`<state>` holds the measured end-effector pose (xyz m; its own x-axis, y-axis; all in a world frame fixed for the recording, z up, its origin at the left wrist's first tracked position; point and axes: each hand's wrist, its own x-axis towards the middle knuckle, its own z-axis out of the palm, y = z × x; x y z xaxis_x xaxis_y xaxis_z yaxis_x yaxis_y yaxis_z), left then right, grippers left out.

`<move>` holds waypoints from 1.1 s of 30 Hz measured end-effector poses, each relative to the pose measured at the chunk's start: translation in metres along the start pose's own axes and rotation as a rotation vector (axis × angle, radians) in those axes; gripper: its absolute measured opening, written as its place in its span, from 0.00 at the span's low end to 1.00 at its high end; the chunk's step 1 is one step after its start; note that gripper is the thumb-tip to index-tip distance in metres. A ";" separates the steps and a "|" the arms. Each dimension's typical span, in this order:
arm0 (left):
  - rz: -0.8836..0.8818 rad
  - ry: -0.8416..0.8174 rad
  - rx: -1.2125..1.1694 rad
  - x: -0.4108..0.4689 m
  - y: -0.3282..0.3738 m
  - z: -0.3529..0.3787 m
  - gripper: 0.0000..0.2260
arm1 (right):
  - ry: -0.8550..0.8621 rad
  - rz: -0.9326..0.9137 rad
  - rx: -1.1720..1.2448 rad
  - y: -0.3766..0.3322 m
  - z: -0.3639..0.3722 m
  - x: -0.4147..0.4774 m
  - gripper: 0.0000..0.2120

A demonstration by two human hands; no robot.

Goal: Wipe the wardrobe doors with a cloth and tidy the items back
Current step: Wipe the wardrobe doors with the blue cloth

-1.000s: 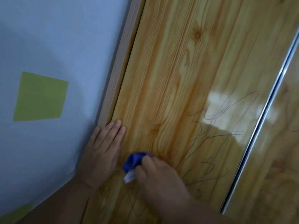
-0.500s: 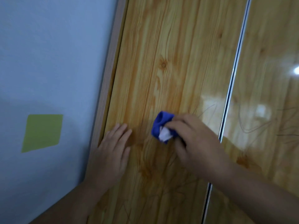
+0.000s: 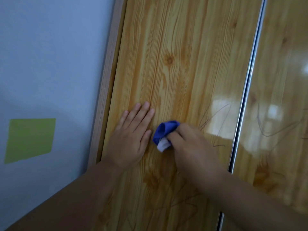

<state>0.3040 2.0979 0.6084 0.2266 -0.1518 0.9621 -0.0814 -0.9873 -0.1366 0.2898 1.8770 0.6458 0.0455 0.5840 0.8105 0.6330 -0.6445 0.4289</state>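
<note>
A glossy wood-grain wardrobe door [image 3: 183,64] fills the middle of the head view. My left hand [image 3: 131,139] lies flat on it with straight fingers, near the door's left edge. My right hand [image 3: 191,150] grips a bunched blue cloth [image 3: 164,130] with a white tag and holds it against the door, right beside my left thumb. Thin pen scribbles [image 3: 215,120] mark the door to the right of the cloth. A second door [image 3: 280,80] lies beyond a metal strip [image 3: 250,80] and also carries scribbles.
A pale blue wall [image 3: 50,55] stands to the left of the wardrobe frame [image 3: 106,80], with a green square patch [image 3: 30,140] on it. Bright reflections shine on both doors at the right.
My right hand has slid the cloth down and left, close to my left hand. My left hand stays flat on the door. The view has shifted a little.
</note>
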 end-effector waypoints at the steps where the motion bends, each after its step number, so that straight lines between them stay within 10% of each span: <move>1: 0.004 0.008 -0.009 0.000 0.000 0.000 0.24 | -0.023 -0.023 0.012 -0.006 0.006 -0.011 0.07; 12: -0.009 0.003 -0.037 -0.001 0.001 -0.001 0.24 | -0.177 -0.281 0.064 -0.035 0.033 -0.062 0.08; 27: -0.007 0.015 -0.048 -0.002 0.000 -0.001 0.24 | 0.237 0.133 -0.108 0.062 -0.032 0.050 0.09; 33: -0.006 0.013 -0.038 -0.002 0.001 -0.001 0.24 | 0.067 -0.041 -0.099 0.007 0.005 -0.015 0.11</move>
<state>0.3025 2.0975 0.6069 0.2145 -0.1451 0.9659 -0.1173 -0.9856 -0.1220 0.2974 1.8658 0.6351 -0.0332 0.5786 0.8149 0.5541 -0.6680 0.4968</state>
